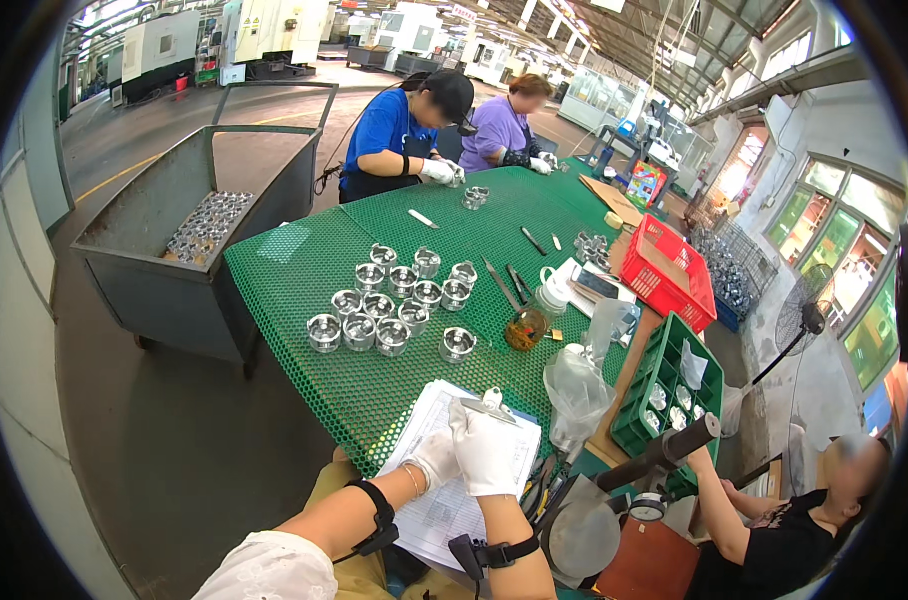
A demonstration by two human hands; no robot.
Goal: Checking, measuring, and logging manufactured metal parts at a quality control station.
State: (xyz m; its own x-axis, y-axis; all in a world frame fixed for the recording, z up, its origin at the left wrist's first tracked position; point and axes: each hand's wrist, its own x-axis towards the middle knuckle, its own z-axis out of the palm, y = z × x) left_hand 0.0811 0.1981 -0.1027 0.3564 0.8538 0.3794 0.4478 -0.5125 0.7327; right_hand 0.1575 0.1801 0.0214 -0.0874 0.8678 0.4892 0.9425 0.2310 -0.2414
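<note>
A clipboard [493, 404] with printed sheets [429, 530] lies at the near edge of the green mesh-topped table, tilted toward me. Both my hands are over it in white gloves. My right hand [484, 450] is near the metal clip, its fingers drawn together; whether something thin is in them is hidden. My left hand [436, 460] rests on the paper against the right one, which covers its fingers. Beyond the clipboard stand several shiny, piston-like metal parts [378, 306] in a loose group, with one such part [457, 345] set apart, nearest the hands.
Right of the hands are a plastic bag [579, 395], a jar of brown liquid [526, 328], a green crate [634, 410] and a dial gauge [647, 507]. A red crate [664, 270] sits farther back. A metal cart [164, 290] stands left. Co-workers occupy the far side and right.
</note>
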